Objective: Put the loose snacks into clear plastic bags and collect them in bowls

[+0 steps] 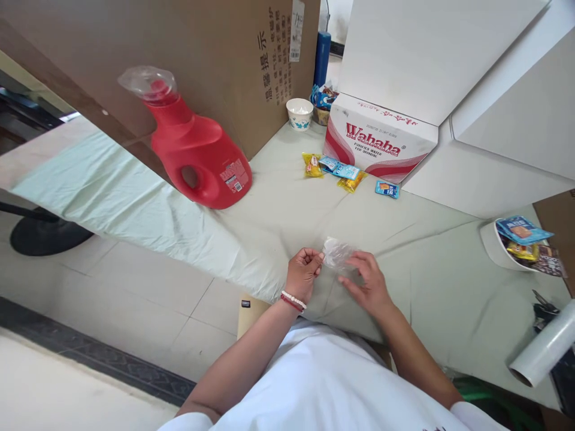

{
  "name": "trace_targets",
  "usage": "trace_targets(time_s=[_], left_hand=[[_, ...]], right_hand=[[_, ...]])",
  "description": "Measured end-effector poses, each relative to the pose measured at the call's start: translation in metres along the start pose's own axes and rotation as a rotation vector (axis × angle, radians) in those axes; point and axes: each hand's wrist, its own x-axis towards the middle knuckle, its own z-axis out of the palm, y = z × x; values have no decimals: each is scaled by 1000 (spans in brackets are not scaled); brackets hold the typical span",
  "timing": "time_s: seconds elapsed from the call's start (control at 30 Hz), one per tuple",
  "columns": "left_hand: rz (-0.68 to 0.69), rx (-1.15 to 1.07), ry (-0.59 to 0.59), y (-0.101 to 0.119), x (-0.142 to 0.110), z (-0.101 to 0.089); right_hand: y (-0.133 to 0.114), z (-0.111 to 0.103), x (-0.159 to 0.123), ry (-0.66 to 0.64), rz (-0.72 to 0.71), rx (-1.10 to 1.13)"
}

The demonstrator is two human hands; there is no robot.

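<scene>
My left hand [303, 272] is closed, pinching the left edge of a small clear plastic bag [338, 254] over the cloth-covered table [287, 221]. At the bag's right side is my right hand [367, 284], its thumb and fingers apart; the fingertips are close to the plastic, and I cannot make out whether they touch it. The bag looks thin and crinkled, with a whitish patch at its upper left. A pale and red beaded bracelet [293, 301] circles my left wrist.
A red jug [202, 152] stands at the left by a large cardboard box [224, 54]. Snack packets [353, 181] lie before a Wahaha carton [381, 137], near a paper cup [299, 114]. To the right are a tub [494, 248] of packets and a plastic film roll [545, 347].
</scene>
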Motion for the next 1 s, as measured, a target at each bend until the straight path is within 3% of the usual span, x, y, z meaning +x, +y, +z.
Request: trace_targets(time_s=[0.1, 0.2, 0.33, 0.43, 0.53, 0.67, 0.8, 1.0], left_hand=[[3, 0, -24, 2, -4, 2], [11, -9, -29, 5, -5, 0], [0, -44, -62, 6, -6, -2], [0, 38, -182, 1, -8, 1], [-4, 195, -292, -3, -8, 5], [43, 200, -232, -2, -3, 2], [17, 126, -205, 7, 0, -5], [14, 188, -229, 8, -2, -9]], right_hand=[[1, 11, 11, -51, -89, -95], [0, 14, 18, -69, -22, 10], [-4, 12, 18, -48, 267, 328], [-9, 11, 16, -40, 490, 667], [-13, 5, 17, -23, 623, 930], [-7, -12, 20, 130, 651, 1086], [9, -28, 18, 251, 688, 1097], [20, -31, 15, 451, 665, 1133]])
